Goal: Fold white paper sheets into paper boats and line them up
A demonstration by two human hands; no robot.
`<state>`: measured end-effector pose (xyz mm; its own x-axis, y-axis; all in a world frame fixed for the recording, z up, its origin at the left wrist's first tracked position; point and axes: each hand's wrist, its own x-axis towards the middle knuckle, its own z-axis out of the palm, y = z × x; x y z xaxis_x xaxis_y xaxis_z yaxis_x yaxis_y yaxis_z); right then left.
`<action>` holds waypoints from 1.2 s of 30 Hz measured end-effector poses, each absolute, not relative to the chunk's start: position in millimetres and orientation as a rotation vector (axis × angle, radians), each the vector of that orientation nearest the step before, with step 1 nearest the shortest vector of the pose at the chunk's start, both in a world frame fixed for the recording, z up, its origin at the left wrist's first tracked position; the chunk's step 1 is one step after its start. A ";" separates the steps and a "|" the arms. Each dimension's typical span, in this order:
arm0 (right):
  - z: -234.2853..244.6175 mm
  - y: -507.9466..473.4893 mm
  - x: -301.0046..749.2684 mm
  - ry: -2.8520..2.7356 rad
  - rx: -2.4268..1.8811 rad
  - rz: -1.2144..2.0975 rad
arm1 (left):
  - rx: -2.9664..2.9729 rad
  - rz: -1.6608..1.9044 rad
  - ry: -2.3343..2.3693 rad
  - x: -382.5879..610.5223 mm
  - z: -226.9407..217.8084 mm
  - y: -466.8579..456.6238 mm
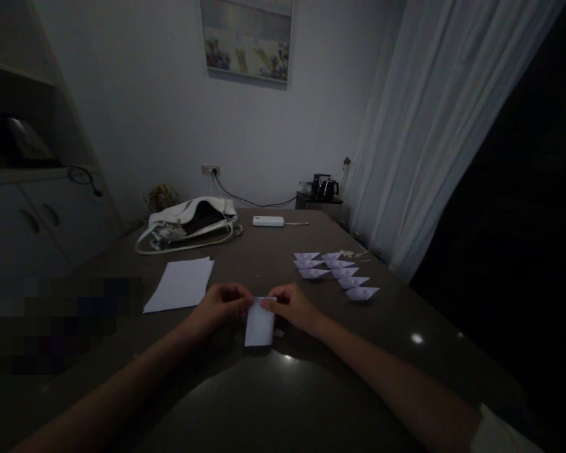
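We clamp the fingers of our left hand and right hand on a partly folded paper; paper boats look finished, flat sheets lie unfolded.

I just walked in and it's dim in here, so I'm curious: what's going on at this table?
Someone is handling a small folded white paper: the left hand's grip is at its upper left corner, the right hand's grip at its upper right. Folded paper boats sit in two rows to the right on the table. Flat white sheets lie to the left, with a white bag beyond them.
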<state>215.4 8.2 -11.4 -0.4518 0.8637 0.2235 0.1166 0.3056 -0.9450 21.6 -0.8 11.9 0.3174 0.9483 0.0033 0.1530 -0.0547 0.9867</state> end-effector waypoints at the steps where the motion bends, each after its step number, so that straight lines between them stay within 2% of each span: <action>1: -10.4 7.7 215.8 -1.807 -0.878 1.199 | 1.478 0.910 1.063 22.2 12.2 -1.2; 10: -9.8 9.4 216.2 -1.763 -0.931 1.320 | 1.457 0.973 1.082 18.8 13.7 4.3; 36: -8.8 7.9 219.5 -1.957 -0.930 1.294 | 1.455 1.034 1.092 11.0 9.3 9.2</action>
